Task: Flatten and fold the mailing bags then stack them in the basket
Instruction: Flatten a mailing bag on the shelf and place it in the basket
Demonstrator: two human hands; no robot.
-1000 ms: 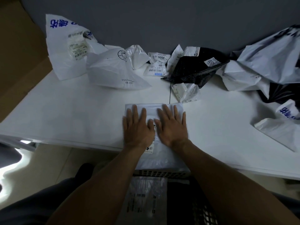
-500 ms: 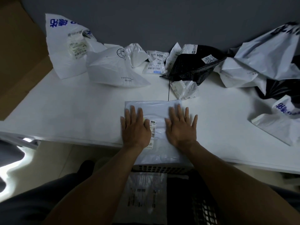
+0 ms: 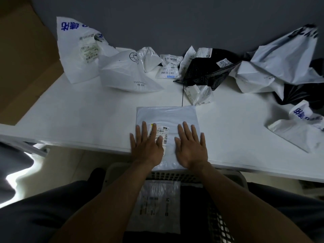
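Grey wall (image 3: 175,23) backs a white tabletop (image 3: 87,120). Beyond our hands and off to the left slump a tall white bag with blue print (image 3: 77,55) and a puffed white bag with a round logo (image 3: 126,74), both still unflattened.

Our left hand (image 3: 149,146) lies palm down, fingers straight and spread, on the left half of the mailing bag (image 3: 166,116), its fingertips over the shipping label (image 3: 162,132). Our right hand (image 3: 191,148) presses the right half in the same flat way. The two hands are apart, with a strip of bare plastic between them. The bag's near end hangs over the tabletop edge, directly above the basket (image 3: 175,175), where a clear folded bag (image 3: 157,204) already lies.

Past the right hand sit a black bag (image 3: 205,72), a heap of crumpled white bags (image 3: 280,64) and, further right, a small blue-printed bag (image 3: 301,127).

We judge this to be the flattening stroke. To do it well, we should slide both palms outward with even weight, driving trapped air to the edges, and keep enough pressure that the overhanging end does not pull the bag off. Then we fold it with the edges matched.
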